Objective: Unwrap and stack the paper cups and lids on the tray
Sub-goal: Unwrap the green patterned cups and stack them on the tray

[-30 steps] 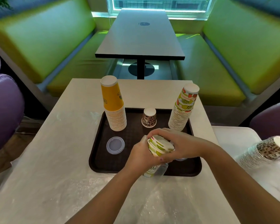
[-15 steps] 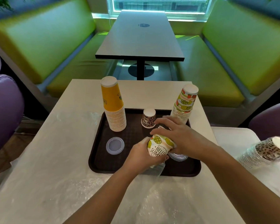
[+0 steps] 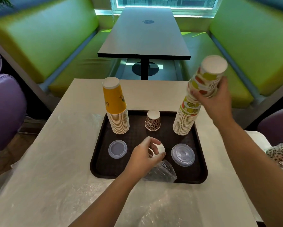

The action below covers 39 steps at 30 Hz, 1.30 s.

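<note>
A dark brown tray (image 3: 103, 171) lies on the pale table. On it stand a tall yellow cup stack (image 3: 116, 110), a single leopard-print cup (image 3: 152, 120) and a fruit-print cup stack (image 3: 185, 119), all upside down. My right hand (image 3: 219, 102) grips a short batch of fruit-print cups (image 3: 206, 77) just above that stack's top, tilted. Over the tray's middle, my left hand (image 3: 145, 157) holds a white cup end (image 3: 160, 148), and a clear plastic sleeve (image 3: 161, 172) trails below it. A small clear lid (image 3: 117, 149) and a larger one (image 3: 183, 154) lie flat on the tray.
Loose clear wrap (image 3: 153, 207) covers the table's near part. A wrapped leopard-print cup stack (image 3: 280, 154) lies on a second table at the right edge. Green benches and a dark table (image 3: 144, 30) stand beyond; purple chairs flank the sides.
My right hand pulled a batch of fruit-print cups out of the sleeve and carried it up and right to the fruit-print stack. My left hand stayed over the tray with the sleeve.
</note>
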Motion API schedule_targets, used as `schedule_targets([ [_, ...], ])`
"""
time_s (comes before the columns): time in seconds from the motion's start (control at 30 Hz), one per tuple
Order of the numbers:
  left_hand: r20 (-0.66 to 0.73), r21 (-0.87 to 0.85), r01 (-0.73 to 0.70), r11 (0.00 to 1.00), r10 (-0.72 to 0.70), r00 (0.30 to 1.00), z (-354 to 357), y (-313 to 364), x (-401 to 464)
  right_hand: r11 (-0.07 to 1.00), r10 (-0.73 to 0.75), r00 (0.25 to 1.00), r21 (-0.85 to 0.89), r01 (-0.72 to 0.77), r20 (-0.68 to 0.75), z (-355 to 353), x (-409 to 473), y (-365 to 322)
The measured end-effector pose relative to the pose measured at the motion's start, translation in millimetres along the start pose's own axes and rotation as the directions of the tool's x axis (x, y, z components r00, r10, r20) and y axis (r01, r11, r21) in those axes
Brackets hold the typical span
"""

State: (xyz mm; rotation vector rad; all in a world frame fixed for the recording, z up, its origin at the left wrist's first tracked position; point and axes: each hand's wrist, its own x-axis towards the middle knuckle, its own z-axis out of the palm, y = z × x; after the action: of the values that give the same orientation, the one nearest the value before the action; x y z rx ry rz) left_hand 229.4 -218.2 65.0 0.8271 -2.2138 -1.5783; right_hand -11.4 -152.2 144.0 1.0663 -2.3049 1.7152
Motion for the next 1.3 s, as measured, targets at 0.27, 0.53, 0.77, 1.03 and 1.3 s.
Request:
schedule_targets([
  [0.27,0.007,-0.029,-0.006,1.000,0.006,1.000,1.2,1.0,8.3,0.965,0.260,0.962,-0.038,-0.258,0.084,16.2,8.8,47.1],
  [0.53,-0.002,-0.040,0.013,0.999,-0.013,1.000,2.1,-1.5,13.7,0.938,0.331,0.937,-0.147,-0.314,0.111,31.6,-12.0,64.7],
  [0.77,-0.014,-0.051,-0.001,0.999,0.001,1.000,-0.8,5.7,11.7,0.984,0.131,0.988,-0.112,-0.140,-0.087,11.5,-59.6,24.5],
  [1.03,-0.033,-0.083,-0.084,0.993,0.082,0.996,2.3,28.9,-0.2,0.953,0.275,0.632,-0.118,-0.280,0.725,16.1,-162.2,-31.9],
  [1.3,0.327,0.120,-0.053,0.991,0.011,0.945,-40.9,0.2,-35.9,0.899,0.285,0.871,0.203,-0.388,0.400,-10.7,-161.2,-56.4],
])
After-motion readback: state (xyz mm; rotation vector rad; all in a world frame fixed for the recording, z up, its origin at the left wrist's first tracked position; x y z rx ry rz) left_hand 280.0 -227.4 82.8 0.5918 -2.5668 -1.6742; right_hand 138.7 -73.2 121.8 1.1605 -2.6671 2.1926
